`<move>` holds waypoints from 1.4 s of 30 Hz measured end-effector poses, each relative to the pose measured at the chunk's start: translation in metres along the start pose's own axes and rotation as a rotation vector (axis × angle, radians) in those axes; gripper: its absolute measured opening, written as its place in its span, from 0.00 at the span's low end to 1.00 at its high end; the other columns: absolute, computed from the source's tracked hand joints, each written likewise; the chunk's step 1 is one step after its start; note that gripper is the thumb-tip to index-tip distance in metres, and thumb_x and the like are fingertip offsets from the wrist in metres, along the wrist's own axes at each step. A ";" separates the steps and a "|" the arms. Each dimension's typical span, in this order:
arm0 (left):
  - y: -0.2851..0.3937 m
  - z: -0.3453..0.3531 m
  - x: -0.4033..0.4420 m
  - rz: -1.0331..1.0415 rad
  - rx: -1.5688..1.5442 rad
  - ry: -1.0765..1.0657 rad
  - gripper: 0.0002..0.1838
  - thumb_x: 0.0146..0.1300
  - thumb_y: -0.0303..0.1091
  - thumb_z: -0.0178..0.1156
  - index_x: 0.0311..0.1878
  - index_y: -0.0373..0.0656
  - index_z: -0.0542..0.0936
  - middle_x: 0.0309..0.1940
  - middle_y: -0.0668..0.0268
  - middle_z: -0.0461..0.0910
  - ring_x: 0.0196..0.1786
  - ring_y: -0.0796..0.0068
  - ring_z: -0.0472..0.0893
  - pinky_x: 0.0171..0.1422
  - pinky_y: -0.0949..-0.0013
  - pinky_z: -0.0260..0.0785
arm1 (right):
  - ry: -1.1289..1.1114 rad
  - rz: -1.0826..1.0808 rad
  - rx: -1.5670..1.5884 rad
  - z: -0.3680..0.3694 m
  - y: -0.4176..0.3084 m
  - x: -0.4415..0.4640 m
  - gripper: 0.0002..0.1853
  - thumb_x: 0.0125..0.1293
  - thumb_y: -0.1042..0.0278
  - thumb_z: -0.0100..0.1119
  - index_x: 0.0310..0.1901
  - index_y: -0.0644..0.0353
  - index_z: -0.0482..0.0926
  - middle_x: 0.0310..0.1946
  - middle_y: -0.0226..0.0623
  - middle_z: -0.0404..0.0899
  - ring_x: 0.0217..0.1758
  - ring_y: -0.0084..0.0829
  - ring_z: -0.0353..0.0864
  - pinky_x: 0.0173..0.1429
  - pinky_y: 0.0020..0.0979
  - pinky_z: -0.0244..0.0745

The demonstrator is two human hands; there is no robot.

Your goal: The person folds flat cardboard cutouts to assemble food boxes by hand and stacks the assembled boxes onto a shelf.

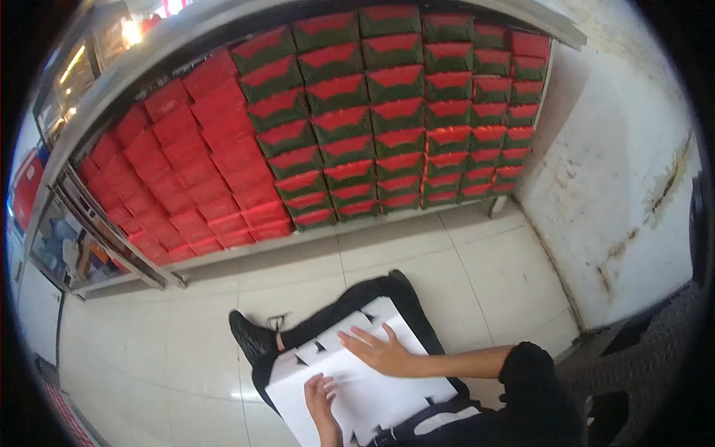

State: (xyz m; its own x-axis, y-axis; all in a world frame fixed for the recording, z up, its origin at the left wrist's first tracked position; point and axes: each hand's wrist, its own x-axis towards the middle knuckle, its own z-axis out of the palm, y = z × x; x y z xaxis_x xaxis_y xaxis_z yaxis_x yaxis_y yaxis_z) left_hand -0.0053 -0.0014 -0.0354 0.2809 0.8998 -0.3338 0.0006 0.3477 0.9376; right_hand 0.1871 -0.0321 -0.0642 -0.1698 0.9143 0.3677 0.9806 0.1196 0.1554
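Observation:
A white sheet of card [361, 391] with notched edges, like a flat unfolded box blank, lies across my crossed legs. My right hand [383, 354] rests over its upper part, palm down with fingers spread. Nearer the sheet's left side, my left hand [322, 406] hovers at or just above the surface with loosely bent fingers. I see nothing held in either hand. Whether the left fingertips touch the card, I cannot tell. Dark trousers [335, 313] show through the notches and around the edges.
Ahead stands a metal-framed shelf packed with stacked red boxes [179, 156] and red-and-dark-green boxes [342, 134]. A stained white wall [618, 201] closes the right side. Dark woven seating [633, 380] is at lower right. Pale tiles [186, 328] cover the floor.

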 end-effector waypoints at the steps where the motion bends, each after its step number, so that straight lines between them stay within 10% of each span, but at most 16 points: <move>1: -0.001 0.004 0.001 -0.065 0.053 0.022 0.21 0.63 0.50 0.49 0.52 0.45 0.70 0.43 0.67 0.76 0.44 0.76 0.74 0.50 0.70 0.60 | 0.103 0.024 0.011 0.016 0.002 -0.004 0.30 0.57 0.65 0.49 0.65 0.46 0.62 0.69 0.28 0.56 0.69 0.26 0.58 0.57 0.55 0.48; 14: -0.024 0.019 -0.025 -0.124 -0.008 -0.236 0.20 0.64 0.47 0.45 0.54 0.45 0.69 0.47 0.68 0.75 0.49 0.75 0.74 0.54 0.70 0.58 | 0.094 0.251 0.189 -0.012 0.005 0.011 0.32 0.57 0.60 0.55 0.64 0.52 0.62 0.65 0.33 0.61 0.68 0.29 0.58 0.60 0.57 0.45; 21: -0.014 0.037 -0.005 -0.165 -0.101 -0.324 0.23 0.65 0.50 0.48 0.57 0.46 0.67 0.49 0.68 0.73 0.51 0.74 0.73 0.56 0.67 0.59 | 0.320 0.041 0.108 -0.005 0.029 -0.012 0.14 0.52 0.66 0.58 0.43 0.46 0.80 0.53 0.23 0.75 0.57 0.23 0.70 0.58 0.49 0.43; 28: 0.007 0.085 -0.014 0.024 -0.824 -0.057 0.17 0.70 0.33 0.45 0.60 0.45 0.60 0.54 0.65 0.67 0.56 0.72 0.71 0.58 0.65 0.66 | 0.800 -0.132 0.223 -0.057 0.021 -0.007 0.11 0.53 0.66 0.60 0.40 0.47 0.81 0.40 0.22 0.79 0.52 0.22 0.72 0.68 0.43 0.38; 31: 0.021 0.089 -0.033 0.104 -0.935 -0.049 0.16 0.70 0.31 0.45 0.59 0.43 0.60 0.53 0.63 0.69 0.54 0.72 0.73 0.57 0.66 0.70 | 1.328 0.622 0.812 -0.085 0.019 0.016 0.13 0.54 0.72 0.58 0.43 0.56 0.79 0.37 0.35 0.80 0.50 0.31 0.74 0.64 0.39 0.56; 33: 0.024 0.091 -0.039 0.203 -0.822 -0.028 0.16 0.70 0.32 0.44 0.59 0.43 0.60 0.53 0.63 0.69 0.55 0.71 0.73 0.57 0.65 0.71 | 0.693 0.377 1.016 -0.092 0.031 0.001 0.13 0.55 0.73 0.59 0.44 0.61 0.77 0.37 0.36 0.80 0.48 0.34 0.77 0.52 0.31 0.69; 36: 0.045 0.089 -0.042 0.367 -0.736 -0.027 0.16 0.71 0.34 0.42 0.59 0.42 0.60 0.54 0.61 0.69 0.55 0.70 0.73 0.56 0.64 0.73 | 0.620 -0.182 0.521 -0.118 0.036 0.019 0.12 0.54 0.73 0.59 0.42 0.58 0.79 0.40 0.32 0.80 0.46 0.29 0.77 0.44 0.27 0.72; 42: 0.062 0.076 -0.033 0.495 -0.643 -0.077 0.16 0.72 0.35 0.39 0.58 0.39 0.61 0.51 0.56 0.71 0.48 0.70 0.78 0.48 0.69 0.76 | 0.646 -0.445 0.266 -0.136 0.053 0.041 0.17 0.50 0.69 0.62 0.44 0.48 0.82 0.36 0.21 0.79 0.41 0.18 0.76 0.41 0.22 0.67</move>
State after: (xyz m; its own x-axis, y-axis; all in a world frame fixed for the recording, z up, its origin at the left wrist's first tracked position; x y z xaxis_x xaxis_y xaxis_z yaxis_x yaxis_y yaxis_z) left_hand 0.0580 -0.0295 0.0415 0.1697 0.9763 0.1345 -0.6853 0.0188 0.7280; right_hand 0.2186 -0.0411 0.0833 -0.4907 0.3676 0.7900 0.7854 0.5792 0.2183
